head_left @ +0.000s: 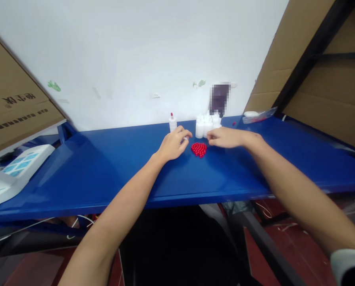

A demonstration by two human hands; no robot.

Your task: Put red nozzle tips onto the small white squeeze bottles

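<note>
My left hand (173,145) hovers over the blue table with fingers curled. A small whitish bit shows at its fingertips, too small to name. Just behind it stands a white bottle (172,123) with a red tip. My right hand (224,137) is closed in a pinch beside a cluster of white bottles (200,129), partly covering them; whatever is between its fingers is hidden. Between the two hands lies a pile of small red caps or beads (199,149).
A white device with blue panels (22,163) sits at the table's left end. Cardboard (16,91) flanks the left side, and more cardboard (329,87) the right. A clear plastic bag (259,116) lies at the back right, near a single red piece (234,123).
</note>
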